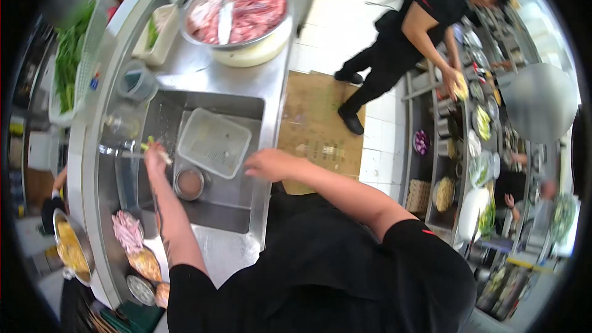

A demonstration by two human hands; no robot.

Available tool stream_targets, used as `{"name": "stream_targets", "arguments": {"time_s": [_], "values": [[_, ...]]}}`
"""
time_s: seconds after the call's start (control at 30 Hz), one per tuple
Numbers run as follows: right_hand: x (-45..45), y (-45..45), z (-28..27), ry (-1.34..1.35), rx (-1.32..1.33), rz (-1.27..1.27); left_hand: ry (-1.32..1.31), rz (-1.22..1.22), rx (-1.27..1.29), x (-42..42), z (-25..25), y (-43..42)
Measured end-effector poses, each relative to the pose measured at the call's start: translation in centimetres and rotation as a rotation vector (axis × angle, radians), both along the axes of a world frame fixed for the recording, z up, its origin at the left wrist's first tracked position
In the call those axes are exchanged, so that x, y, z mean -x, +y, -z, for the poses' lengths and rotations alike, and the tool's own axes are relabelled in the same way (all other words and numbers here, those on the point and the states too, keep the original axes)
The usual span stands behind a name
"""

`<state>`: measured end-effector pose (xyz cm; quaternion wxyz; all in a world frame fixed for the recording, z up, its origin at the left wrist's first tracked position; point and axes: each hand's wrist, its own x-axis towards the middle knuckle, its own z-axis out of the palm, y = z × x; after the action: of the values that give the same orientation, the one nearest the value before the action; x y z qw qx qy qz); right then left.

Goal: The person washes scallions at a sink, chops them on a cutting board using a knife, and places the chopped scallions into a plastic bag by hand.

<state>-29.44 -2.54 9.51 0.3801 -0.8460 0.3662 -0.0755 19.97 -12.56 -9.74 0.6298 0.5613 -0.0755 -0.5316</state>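
Note:
My left hand (156, 155) is closed around a small green-and-white stalk (147, 145), at the left side of the steel sink (231, 216). The stalk is mostly hidden by my fingers, so its exact kind does not show. Beside that hand a metal tap (117, 150) reaches over the basin. My right hand (270, 164) hovers by the sink's right rim with loosely bent fingers and holds nothing I can see. Between my hands lies a translucent plastic tub (216, 142), tilted in the basin. Near it stands a round metal cup (189, 184) with brownish liquid.
Behind the sink stands a metal bowl of raw meat (259, 15) with a red-handled knife (226, 15) across it. Pink meat strips (127, 232) lie at lower left. A co-worker (407, 37) stands at the right on a cardboard mat (320, 117), facing shelves.

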Motion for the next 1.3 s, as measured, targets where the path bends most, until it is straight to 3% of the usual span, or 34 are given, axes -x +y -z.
{"name": "stream_targets", "arguments": {"time_s": [0.03, 0.13, 0.2, 0.27, 0.3, 0.4, 0.43, 0.53, 0.57, 0.6, 0.63, 0.77, 0.83, 0.9, 0.97, 1.03, 1.07, 1.13, 1.17, 1.23, 1.27, 1.3], "values": [[-1.2, -0.1, -0.2, -0.017, -0.044, -0.020, -0.107, 0.061, 0.013, 2.2, -4.0, 0.7], [-5.3, -0.8, 0.7, -0.167, -0.168, -0.080, -0.084, 0.017, -0.028, -0.8, -1.5, 0.4], [-9.1, -2.5, 2.5, -0.272, -0.231, -0.104, -0.130, 0.053, -0.054, 0.7, -4.8, 1.0], [-14.3, -4.6, 3.3, -0.264, -0.278, 0.060, 0.044, 0.019, 0.042, 2.9, -7.1, 1.4], [-17.5, -6.0, 5.0, -0.338, -0.243, 0.121, 0.106, 0.056, 0.083, 1.0, -4.9, 0.8], [-26.6, -9.0, 9.1, -0.442, -0.027, 0.386, 0.093, -0.013, 0.092, 2.1, -6.2, 0.8], [-28.9, -9.9, 9.3, -0.449, -0.036, 0.371, 0.082, 0.062, 0.121, 0.8, -5.1, 0.9], [-33.8, -11.5, 8.8, -0.440, -0.294, 0.339, 0.025, -0.043, 0.184, 4.1, -9.2, 2.0], [-34.3, -11.4, 8.1, -0.331, -0.313, 0.313, 0.153, 0.101, 0.294, 2.2, -8.2, 2.5], [-34.6, -11.1, 7.4, -0.220, -0.327, 0.287, 0.147, 0.077, 0.293, 0.8, -7.1, 3.0], [-35.3, -10.5, 7.5, -0.229, -0.384, 0.358, 0.135, 0.097, 0.310, 0.7, -7.3, 3.2], [-34.9, -10.4, 7.7, -0.363, -0.305, 0.228, 0.104, 0.027, 0.247, 2.1, -10.9, 5.3], [-33.7, -10.8, 6.0, -0.252, -0.634, 0.212, 0.093, -0.041, 0.222, 1.1, -10.2, 5.9], [-34.0, -10.4, 4.9, -0.215, -0.693, 0.317, 0.269, 0.134, 0.432, -0.8, -6.5, 6.1], [-34.3, -10.3, 5.8, -0.173, -0.750, 0.424, 0.169, 0.153, 0.356, 2.0, -9.3, 6.2], [-34.8, -10.3, 9.3, -0.440, -0.758, 0.271, -0.023, 0.225, 0.213, 2.6, -10.3, 5.7], [-35.0, -10.1, 9.7, -0.439, -0.760, 0.266, -0.025, 0.220, 0.212, 1.9, -9.4, 5.4], [-34.9, -10.0, 10.0, -0.607, -0.819, 0.226, -0.067, -0.005, 0.197, 1.3, -7.7, 4.4], [-34.5, -10.3, 9.0, -0.605, -0.813, 0.226, -0.063, -0.005, 0.203, 2.1, -9.0, 4.4], [-33.4, -10.9, 7.2, -0.378, -0.828, 0.472, 0.227, 0.111, 0.404, 3.6, -11.3, 5.4], [-33.7, -11.0, 8.4, -0.378, -0.819, 0.492, 0.240, 0.127, 0.406, 3.3, -9.9, 5.4], [-34.4, -10.6, 9.2, -0.451, -0.659, 0.439, 0.049, 0.128, 0.311, 2.8, -8.3, 5.0]]}}
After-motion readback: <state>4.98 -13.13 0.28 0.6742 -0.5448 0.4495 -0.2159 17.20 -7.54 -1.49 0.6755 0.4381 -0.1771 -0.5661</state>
